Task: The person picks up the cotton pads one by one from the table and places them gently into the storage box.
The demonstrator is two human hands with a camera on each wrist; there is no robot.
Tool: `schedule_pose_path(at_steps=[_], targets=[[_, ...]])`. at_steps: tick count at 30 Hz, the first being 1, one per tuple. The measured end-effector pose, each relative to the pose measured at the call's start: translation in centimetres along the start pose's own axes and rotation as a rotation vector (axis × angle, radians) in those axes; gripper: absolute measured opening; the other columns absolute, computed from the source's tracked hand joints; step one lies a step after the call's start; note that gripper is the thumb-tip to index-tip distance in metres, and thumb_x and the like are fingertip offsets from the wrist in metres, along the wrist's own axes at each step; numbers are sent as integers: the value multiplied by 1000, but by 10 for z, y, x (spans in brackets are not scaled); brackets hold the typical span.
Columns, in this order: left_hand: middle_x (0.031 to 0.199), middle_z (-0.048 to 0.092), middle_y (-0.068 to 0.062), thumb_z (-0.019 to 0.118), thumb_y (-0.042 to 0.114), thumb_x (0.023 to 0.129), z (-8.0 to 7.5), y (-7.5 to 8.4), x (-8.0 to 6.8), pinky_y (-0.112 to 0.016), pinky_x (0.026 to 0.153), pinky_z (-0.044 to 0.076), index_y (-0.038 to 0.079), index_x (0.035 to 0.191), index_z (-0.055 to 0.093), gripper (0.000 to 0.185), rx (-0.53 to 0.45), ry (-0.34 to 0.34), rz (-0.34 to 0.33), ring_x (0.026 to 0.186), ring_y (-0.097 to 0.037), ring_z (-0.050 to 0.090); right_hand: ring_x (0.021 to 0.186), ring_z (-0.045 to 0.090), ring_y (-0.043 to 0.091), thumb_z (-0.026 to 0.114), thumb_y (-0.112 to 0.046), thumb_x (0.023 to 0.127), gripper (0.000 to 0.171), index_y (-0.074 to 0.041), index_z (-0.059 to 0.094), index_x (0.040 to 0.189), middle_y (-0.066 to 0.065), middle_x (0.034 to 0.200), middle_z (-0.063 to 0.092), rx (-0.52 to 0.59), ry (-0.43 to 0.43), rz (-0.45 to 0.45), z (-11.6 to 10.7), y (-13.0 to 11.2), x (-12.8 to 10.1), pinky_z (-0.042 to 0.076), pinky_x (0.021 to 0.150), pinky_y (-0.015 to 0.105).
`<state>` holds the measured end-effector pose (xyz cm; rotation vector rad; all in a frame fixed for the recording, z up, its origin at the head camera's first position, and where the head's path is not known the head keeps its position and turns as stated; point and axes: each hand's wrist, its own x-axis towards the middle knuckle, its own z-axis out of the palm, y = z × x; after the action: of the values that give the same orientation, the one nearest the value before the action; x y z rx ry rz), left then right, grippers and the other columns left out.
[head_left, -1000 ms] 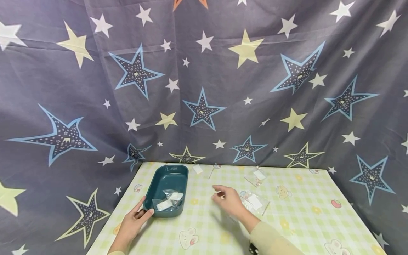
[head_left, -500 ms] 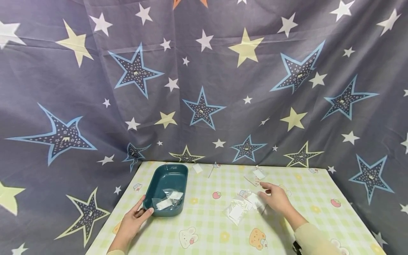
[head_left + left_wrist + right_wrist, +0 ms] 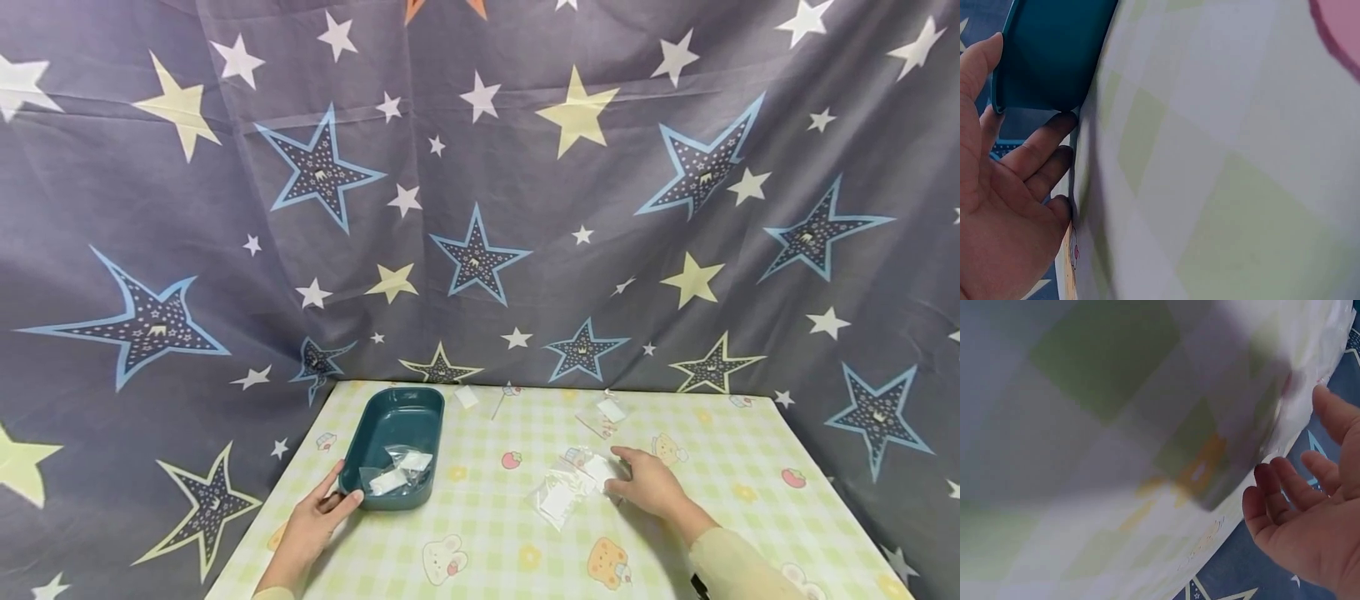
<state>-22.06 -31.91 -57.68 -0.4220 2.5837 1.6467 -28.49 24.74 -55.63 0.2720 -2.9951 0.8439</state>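
Observation:
In the head view a dark teal rectangular box [image 3: 401, 421] stands at the table's left side. My left hand [image 3: 309, 525] holds its near left corner, thumb at the rim and fingers against the outer wall. Inside lie clear plastic packets [image 3: 387, 481] with white pieces. My right hand [image 3: 654, 486] is right of the middle, fingers loosely bent. Its fingertips reach the right edge of a clear packet [image 3: 597, 469] with a white label; whether they grip it cannot be told. Overlapping that packet on the left is another clear packet [image 3: 557, 502].
A further clear packet [image 3: 611, 410] lies toward the back right. At the back edge, right of the box, is a small white piece [image 3: 466, 397]. The table [image 3: 480, 533] has a green checked cover with printed figures. A dark star-patterned curtain [image 3: 480, 325] hangs behind.
My right hand has moved right, from the middle of the table to the labelled packet, uncovering the packet on the left. My left hand and the box have stayed put.

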Motion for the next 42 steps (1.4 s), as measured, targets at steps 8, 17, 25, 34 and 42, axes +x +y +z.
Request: schedule_pose_path(at_steps=[8,17,25,34,42], targets=[[158,47,-31,76,54,97,2,-1,1,-56,120,45,33,171,29,90,-8,6,4,152,-42,45,106,74,44,85,-21,84,68,2,64,144,24,119,77,-118,46,-7,6,-7,7,59,96,61],[159,46,-32,77,52,97,2,0,0,-55,119,47,33,171,30,89,-14,10,17,152,-43,45,100,72,33,89,-12,78,73,4,62,144,17,111,75,-11,37,40,5,-10,12,58,96,58],[159,46,-33,77,53,97,2,-1,0,-54,118,49,32,171,30,89,-3,8,19,151,-43,45,118,70,47,89,-8,81,68,-2,64,144,31,134,69,175,10,52,0,1,12,55,105,62],[160,45,-32,78,54,96,1,0,1,-54,118,48,33,171,29,92,-1,7,13,152,-43,45,124,69,50,81,-2,87,25,-9,65,106,30,136,70,273,37,84,-5,10,9,61,99,55],[160,46,-31,78,55,95,1,-2,1,-54,118,48,34,170,30,91,-13,11,12,152,-42,45,117,74,44,81,-2,88,23,-12,61,92,15,117,78,257,73,62,-6,15,6,62,91,45]])
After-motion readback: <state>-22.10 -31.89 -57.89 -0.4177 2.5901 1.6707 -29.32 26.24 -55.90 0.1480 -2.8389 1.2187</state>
